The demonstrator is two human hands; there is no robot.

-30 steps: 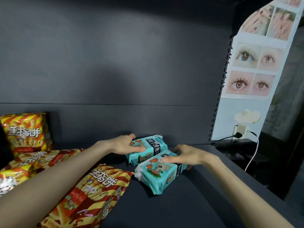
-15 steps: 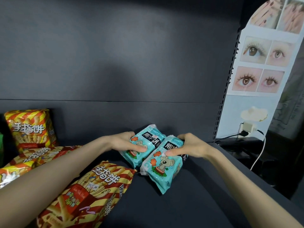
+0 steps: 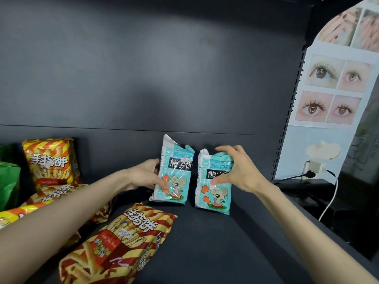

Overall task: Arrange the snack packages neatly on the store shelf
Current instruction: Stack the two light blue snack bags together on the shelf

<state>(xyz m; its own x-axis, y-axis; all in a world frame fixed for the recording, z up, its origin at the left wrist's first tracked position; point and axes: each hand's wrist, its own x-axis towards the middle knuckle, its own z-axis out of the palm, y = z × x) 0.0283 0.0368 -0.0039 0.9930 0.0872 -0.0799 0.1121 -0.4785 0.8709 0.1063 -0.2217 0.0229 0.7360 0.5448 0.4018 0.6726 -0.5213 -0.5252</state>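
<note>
Two teal bear-print snack packs stand upright side by side near the back of the dark shelf [image 3: 215, 242]. My left hand [image 3: 146, 176] grips the left teal pack [image 3: 176, 177] by its left edge, thumb across the front. My right hand [image 3: 235, 171] holds the right teal pack [image 3: 215, 193] from its top right, thumb on the front. A small gap separates the two packs.
A red-and-yellow striped snack bag [image 3: 121, 244] lies flat at the front. Another striped bag [image 3: 51, 162] stands at the back left, with more lying beneath my left arm. A green bag [image 3: 8, 181] is at the far left. The shelf's right edge borders a poster and a wall plug [image 3: 311, 171].
Both teal packs went from lying tilted on the shelf to standing upright, side by side. My hands rose with them and shifted toward the back.
</note>
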